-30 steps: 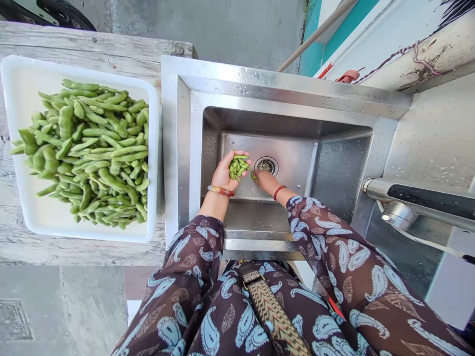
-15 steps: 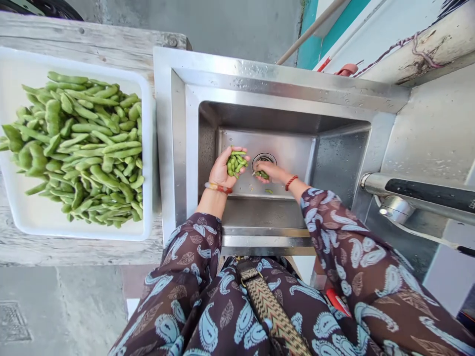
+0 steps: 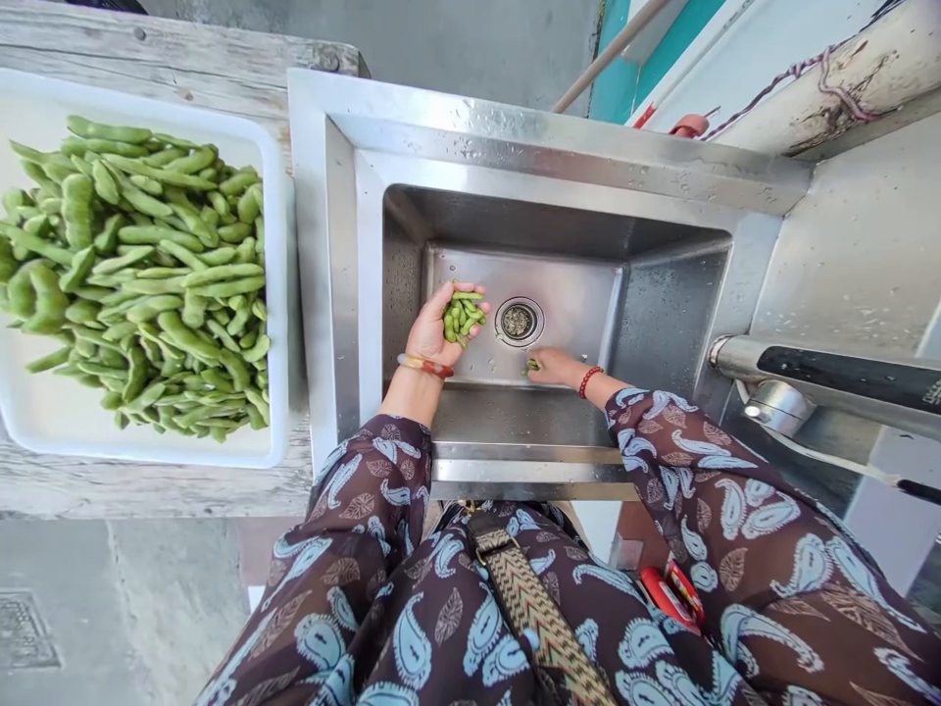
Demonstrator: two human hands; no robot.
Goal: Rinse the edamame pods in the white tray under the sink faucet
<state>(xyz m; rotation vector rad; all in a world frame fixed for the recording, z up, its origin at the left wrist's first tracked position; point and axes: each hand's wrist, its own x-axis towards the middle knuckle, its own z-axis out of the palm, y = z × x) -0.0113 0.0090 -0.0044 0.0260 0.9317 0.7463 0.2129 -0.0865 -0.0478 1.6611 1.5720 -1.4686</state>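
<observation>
My left hand is cupped palm up over the left part of the sink basin, with several green soybean pods lying in its palm and curled fingers. Lower and to the right, near the basin floor, my right hand has its fingers closed on a small green pod. Part of that pod is hidden by the fingers. Between and above the hands is the round drain, with small debris in its strainer. Drops of water and tiny bits lie on the steel floor around it.
A white tray heaped with green soybean pods stands on the weathered wooden table left of the sink. A faucet reaches in from the right. A wooden pole leans behind.
My right hand has moved from over the drain down and right to the pod on the basin floor, uncovering the drain. My left hand stays cupped around its pods. The view has shifted slightly.
</observation>
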